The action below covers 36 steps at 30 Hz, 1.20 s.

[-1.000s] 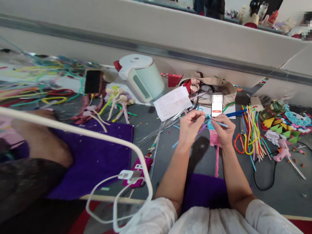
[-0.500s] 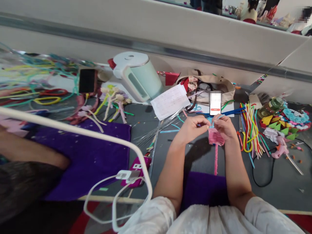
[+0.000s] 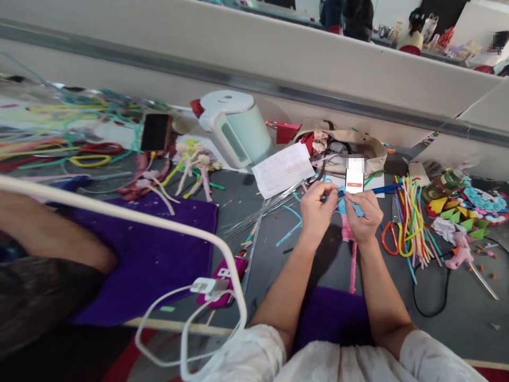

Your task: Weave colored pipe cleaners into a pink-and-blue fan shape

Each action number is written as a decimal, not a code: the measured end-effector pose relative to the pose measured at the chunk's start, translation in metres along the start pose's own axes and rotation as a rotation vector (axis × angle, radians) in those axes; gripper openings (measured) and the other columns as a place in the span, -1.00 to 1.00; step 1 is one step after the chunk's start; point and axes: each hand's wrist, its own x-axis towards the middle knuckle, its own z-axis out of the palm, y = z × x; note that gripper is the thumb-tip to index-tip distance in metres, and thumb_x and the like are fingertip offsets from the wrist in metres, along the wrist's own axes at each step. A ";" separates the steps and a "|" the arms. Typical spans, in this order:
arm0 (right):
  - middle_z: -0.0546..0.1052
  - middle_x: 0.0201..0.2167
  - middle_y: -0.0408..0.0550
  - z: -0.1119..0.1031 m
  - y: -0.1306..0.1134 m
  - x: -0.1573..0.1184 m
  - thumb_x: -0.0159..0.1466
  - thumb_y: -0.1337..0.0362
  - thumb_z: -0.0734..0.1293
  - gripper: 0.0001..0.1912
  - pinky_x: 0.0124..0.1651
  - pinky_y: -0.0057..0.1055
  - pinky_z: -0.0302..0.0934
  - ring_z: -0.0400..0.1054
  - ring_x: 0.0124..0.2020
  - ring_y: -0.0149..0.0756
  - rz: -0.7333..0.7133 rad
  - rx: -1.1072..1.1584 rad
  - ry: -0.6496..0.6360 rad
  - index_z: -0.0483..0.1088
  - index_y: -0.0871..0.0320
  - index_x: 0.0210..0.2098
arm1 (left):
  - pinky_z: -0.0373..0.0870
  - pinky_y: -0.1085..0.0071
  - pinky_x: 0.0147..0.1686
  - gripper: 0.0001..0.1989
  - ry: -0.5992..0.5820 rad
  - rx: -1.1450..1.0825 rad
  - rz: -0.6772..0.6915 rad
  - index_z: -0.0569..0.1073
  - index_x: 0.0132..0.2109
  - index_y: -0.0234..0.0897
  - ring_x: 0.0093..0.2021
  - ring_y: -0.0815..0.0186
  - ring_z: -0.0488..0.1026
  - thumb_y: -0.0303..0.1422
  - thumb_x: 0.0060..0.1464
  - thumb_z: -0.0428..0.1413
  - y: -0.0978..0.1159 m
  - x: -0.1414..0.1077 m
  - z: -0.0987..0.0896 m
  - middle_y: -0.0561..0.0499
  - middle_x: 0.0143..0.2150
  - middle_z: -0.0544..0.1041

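Both my hands meet just in front of a lit phone (image 3: 354, 178). My left hand (image 3: 319, 211) pinches at the upper end of a pink and blue pipe-cleaner piece (image 3: 348, 228). Opposite it, my right hand (image 3: 365, 213) is closed on the same end, where small dark blue and light blue parts show between the fingertips. From the piece, a pink strip (image 3: 353, 268) runs down toward a purple cloth (image 3: 334, 315). The fingers hide much of the blue part.
A pale green kettle (image 3: 242, 127) stands behind a written paper (image 3: 283, 168). To the right are orange-handled scissors (image 3: 389, 237), colourful pipe cleaners (image 3: 413, 212), a glass jar (image 3: 445, 185) and a pink glue gun (image 3: 461, 254). At left, another person's arm (image 3: 59, 233) rests over purple cloth.
Dark blue now shows between my fingertips, where light blue showed before. My left hand has turned more upright, my right hand has shifted slightly, and the camera view has moved a little.
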 end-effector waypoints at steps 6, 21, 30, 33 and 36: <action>0.53 -0.42 -0.05 0.002 0.003 -0.003 0.23 0.35 0.34 -0.85 -0.24 -0.23 0.28 0.35 -0.38 -0.27 -0.164 -0.135 -0.001 0.55 0.01 -0.28 | 0.18 0.51 -0.55 -0.91 0.024 -0.315 -0.239 0.53 -0.34 -0.27 -0.55 0.46 0.27 -0.34 -0.01 0.19 0.000 -0.005 0.015 0.09 -0.48 0.43; 0.50 -0.41 -0.11 0.008 -0.012 -0.005 0.21 0.26 0.39 -0.92 -0.29 -0.33 0.32 0.40 -0.35 -0.32 0.207 0.254 0.211 0.54 0.03 -0.29 | 0.15 0.61 -0.68 -0.75 -0.185 -0.955 -0.643 0.44 -0.37 -0.32 -0.59 0.54 0.26 -0.43 -0.27 0.31 0.013 0.001 0.012 0.13 -0.52 0.39; 0.45 -0.45 -0.15 0.018 -0.013 -0.002 0.12 0.23 0.42 -0.91 -0.39 -0.42 0.27 0.38 -0.41 -0.37 0.443 0.581 0.235 0.50 0.09 -0.37 | 0.15 0.60 -0.72 -0.74 -0.175 -0.962 -0.657 0.46 -0.37 -0.35 -0.61 0.52 0.27 -0.40 -0.27 0.34 0.008 0.000 0.015 0.12 -0.55 0.39; 0.43 -0.46 -0.15 0.020 -0.012 -0.001 0.10 0.22 0.42 -0.90 -0.40 -0.42 0.27 0.36 -0.42 -0.38 0.493 0.651 0.239 0.49 0.10 -0.39 | 0.20 0.60 -0.71 -0.73 -0.206 -0.989 -0.668 0.46 -0.38 -0.36 -0.61 0.52 0.28 -0.40 -0.27 0.35 0.007 0.000 0.015 0.10 -0.54 0.42; 0.43 -0.46 -0.14 0.021 -0.009 -0.001 0.08 0.18 0.42 -0.85 -0.40 -0.41 0.28 0.36 -0.44 -0.37 0.575 0.687 0.239 0.45 0.12 -0.41 | 0.19 0.61 -0.72 -0.73 -0.246 -1.022 -0.706 0.45 -0.39 -0.36 -0.61 0.53 0.27 -0.40 -0.28 0.36 0.008 0.000 0.015 0.09 -0.54 0.42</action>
